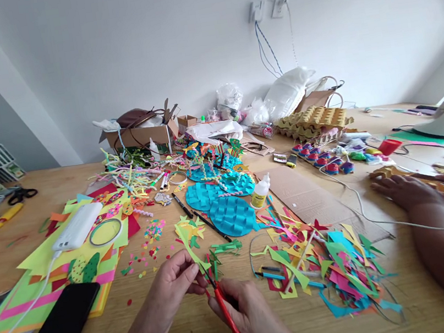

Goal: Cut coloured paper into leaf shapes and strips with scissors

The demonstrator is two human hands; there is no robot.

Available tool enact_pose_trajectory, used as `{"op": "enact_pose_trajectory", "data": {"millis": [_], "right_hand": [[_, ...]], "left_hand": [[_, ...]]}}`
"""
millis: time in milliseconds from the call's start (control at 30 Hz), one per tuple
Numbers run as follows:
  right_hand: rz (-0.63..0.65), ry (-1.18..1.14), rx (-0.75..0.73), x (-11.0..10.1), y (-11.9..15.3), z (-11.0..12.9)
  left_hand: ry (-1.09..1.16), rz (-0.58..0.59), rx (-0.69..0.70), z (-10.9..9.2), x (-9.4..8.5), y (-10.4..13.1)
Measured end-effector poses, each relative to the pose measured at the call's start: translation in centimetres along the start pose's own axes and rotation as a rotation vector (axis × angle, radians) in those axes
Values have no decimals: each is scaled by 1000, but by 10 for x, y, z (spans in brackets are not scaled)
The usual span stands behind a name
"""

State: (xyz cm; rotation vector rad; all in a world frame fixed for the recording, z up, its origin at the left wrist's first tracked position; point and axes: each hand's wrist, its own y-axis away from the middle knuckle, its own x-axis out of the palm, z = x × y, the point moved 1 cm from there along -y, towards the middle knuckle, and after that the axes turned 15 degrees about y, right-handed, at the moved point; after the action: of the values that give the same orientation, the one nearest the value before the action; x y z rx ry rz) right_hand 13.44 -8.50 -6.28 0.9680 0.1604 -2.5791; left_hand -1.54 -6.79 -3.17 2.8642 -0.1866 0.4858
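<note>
**At the craft table: scissors in a paper strip**

On the wooden table [19, 258], near its front edge, the person's two hands meet over a yellow-green paper strip [188, 246]. The left hand [175, 282] pinches the strip's lower end between thumb and fingertips, fingers closed on it. The right hand [247, 310] is closed around the red handles of the scissors [226, 310], whose blades point up toward the strip and meet it just beside the left fingertips; whether the blades are open cannot be told. The strip rises from the hands toward the middle of the table, curling to the left at its top.

Just right of the hands lies a heap of coloured scraps [324, 268]. Behind the strip sit three blue woven discs [231, 215], with a glue bottle [260, 191] beside them and two black pens [182, 206] to the left. At the left lie sheets of bright paper [35, 283], carrying a white power bank [76, 227] and a tape ring [105, 232]; a black phone [58, 330] rests at the near corner. Black scissors [21, 195] lie far left.

At the right, another person's hand [405, 192] rests flat on the table, a white cable [361, 207] running beside it. An egg tray [313, 119] and a cardboard box [140, 134] stand by the wall.
</note>
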Motion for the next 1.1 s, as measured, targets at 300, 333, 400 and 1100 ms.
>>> {"op": "enact_pose_trajectory", "data": {"millis": [300,333,400,1100], "right_hand": [[91,-18,10,-1,1,1],[93,-18,9,-1,0,1],[99,-21,6,-3,0,3],[-72,132,-11,6,-2,-6]], "left_hand": [[-40,-43,9,-2,1,1],[-37,-41,4,-2,1,1],[-28,-29,-5,-1,2,1],[36,31,-72,4,1,2]]}}
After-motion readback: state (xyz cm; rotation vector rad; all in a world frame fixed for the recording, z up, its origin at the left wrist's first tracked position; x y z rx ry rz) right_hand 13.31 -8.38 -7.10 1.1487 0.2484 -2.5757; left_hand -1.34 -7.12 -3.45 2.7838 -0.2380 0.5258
